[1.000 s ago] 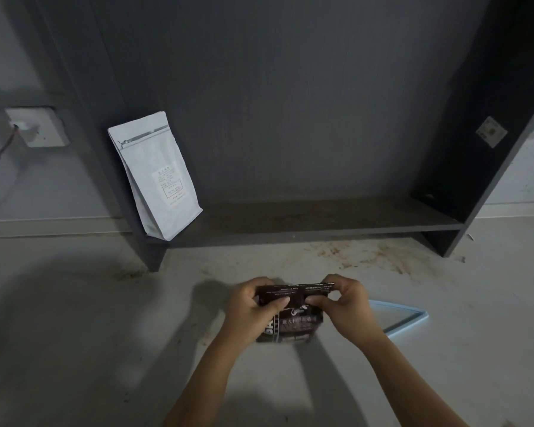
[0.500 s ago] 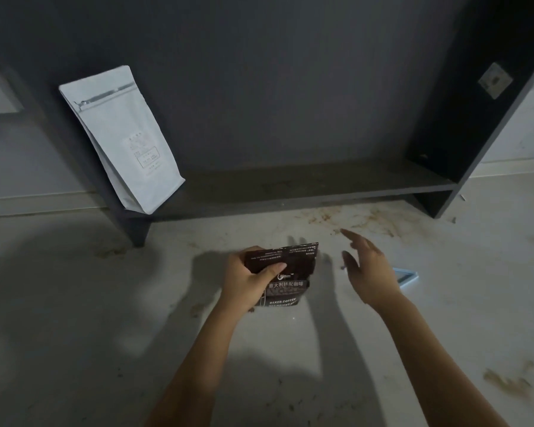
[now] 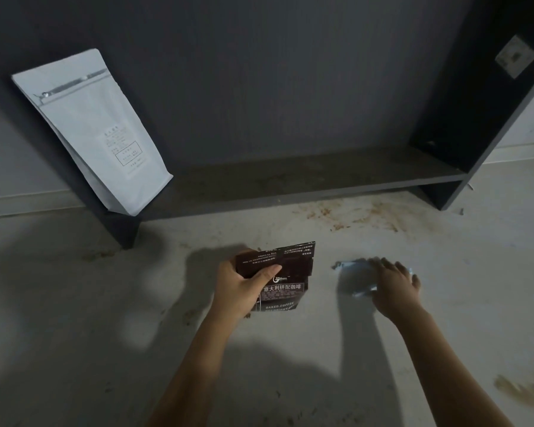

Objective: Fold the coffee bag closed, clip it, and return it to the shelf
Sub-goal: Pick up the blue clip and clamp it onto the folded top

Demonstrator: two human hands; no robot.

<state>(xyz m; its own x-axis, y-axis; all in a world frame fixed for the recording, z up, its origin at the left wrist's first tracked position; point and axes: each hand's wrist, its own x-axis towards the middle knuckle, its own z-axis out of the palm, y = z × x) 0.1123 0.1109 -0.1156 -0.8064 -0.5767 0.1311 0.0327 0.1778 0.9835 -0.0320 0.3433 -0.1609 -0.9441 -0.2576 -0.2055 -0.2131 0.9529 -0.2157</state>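
My left hand point(image 3: 244, 288) grips the dark coffee bag point(image 3: 285, 286) by its left side and holds it upright on the floor, thumb pressed across the folded-down top flap. To its right, my right hand point(image 3: 395, 285) lies palm down over the light blue clip point(image 3: 350, 266) on the floor. The fingers cover most of the clip, which looks blurred, so a grip on it is not clear. The low dark shelf point(image 3: 321, 177) stands behind, its board bare in the middle and on the right.
A white pouch point(image 3: 96, 134) leans against the shelf's left upright, at the left end of the board. Brown stains point(image 3: 367, 214) mark the pale floor in front of the shelf. A small label point(image 3: 515, 57) is stuck on the right side panel.
My right hand has let go of the bag's top and moved right and down onto the blue clip. My left hand alone now holds the fold shut. The view has come closer to the shelf.
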